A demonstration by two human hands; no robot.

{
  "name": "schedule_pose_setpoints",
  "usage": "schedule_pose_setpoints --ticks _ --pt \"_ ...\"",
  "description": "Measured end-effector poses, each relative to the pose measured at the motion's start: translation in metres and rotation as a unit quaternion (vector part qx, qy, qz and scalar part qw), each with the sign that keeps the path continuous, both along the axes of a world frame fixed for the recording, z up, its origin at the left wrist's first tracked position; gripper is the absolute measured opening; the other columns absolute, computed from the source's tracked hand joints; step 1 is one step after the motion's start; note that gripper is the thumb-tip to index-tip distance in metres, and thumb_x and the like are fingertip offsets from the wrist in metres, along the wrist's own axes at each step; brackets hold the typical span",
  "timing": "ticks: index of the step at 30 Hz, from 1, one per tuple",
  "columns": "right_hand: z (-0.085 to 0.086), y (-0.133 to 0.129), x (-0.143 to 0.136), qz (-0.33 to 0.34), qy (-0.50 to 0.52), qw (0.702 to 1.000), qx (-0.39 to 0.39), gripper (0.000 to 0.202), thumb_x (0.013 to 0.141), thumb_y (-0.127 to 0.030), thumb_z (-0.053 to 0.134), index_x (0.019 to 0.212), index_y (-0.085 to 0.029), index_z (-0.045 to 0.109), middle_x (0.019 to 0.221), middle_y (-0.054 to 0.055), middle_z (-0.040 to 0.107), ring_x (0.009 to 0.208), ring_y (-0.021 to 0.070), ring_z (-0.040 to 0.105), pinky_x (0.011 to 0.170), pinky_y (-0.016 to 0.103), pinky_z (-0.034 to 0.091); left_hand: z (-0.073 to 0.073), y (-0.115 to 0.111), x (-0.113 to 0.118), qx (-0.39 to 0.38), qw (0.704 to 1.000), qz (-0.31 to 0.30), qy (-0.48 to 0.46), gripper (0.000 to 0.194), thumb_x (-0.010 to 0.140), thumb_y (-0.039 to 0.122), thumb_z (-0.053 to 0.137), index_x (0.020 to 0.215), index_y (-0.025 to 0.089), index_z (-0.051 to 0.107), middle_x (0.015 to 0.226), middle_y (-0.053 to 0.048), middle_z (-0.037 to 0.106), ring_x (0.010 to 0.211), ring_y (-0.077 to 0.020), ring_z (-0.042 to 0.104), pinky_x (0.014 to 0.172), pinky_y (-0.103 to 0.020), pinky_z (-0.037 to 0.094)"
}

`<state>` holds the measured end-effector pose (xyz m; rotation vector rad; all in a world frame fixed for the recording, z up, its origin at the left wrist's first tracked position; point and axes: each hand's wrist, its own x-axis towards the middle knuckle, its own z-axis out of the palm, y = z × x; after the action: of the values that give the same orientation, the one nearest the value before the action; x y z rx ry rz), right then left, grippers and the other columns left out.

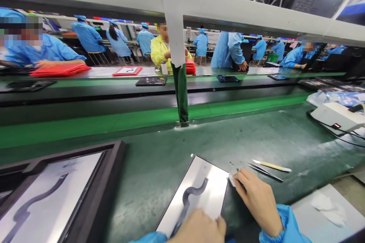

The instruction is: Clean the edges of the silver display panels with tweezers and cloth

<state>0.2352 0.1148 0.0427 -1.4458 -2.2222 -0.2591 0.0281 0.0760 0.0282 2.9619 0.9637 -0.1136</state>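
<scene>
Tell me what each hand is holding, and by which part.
The right hand pinches a small white piece at the silver panel's upper right corner. The left hand rests on the panel's near edge, gripping nothing visible.

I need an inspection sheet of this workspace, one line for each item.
Surface: dark green bench mat, scuffed.
Job's things: shiny silver metal panel with a dark curved strip, flat on the mat.
Clutter: pale flat stick, thin metal tweezers, framed silver panel, white cloth.
Grippers: left hand rests on the panel's near edge; right hand presses a small white piece at the panel's corner.
Cables: black cables beside a white box.
Surroundings: conveyor, workers in blue coats.
</scene>
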Motion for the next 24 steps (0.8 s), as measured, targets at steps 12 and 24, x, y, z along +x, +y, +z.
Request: schedule_pose_setpoints --ticks 12,24 --pt "-0.004 -0.023 -0.005 -0.017 -0.036 0.999 0.02 0.05 0.109 -0.03 0.018 0.071 -0.023 0.05 0.068 -0.001 0.057 0.062 0.0157 0.054 0.056 0.031 0.029 -0.003 0.052 0.01 0.108 0.986 0.028 -0.126 0.036 0.102 0.015 0.037 0.131 0.007 0.057 0.138 -0.016 0.06 0.131 -0.0247 0.056 0.111 -0.039 0.042" --pt "0.003 -0.02 -0.012 -0.014 -0.071 0.997 0.022 0.056 0.108 -0.023 0.009 0.069 -0.023 0.051 0.065 0.001 0.056 0.059 0.0175 0.051 0.054 0.034 0.026 -0.011 0.05 0.01 0.116 0.981 0.019 -0.154 0.037 0.097 0.007 0.039 0.13 0.005 0.056 0.138 -0.019 0.06 0.132 -0.0268 0.054 0.111 -0.039 0.041"
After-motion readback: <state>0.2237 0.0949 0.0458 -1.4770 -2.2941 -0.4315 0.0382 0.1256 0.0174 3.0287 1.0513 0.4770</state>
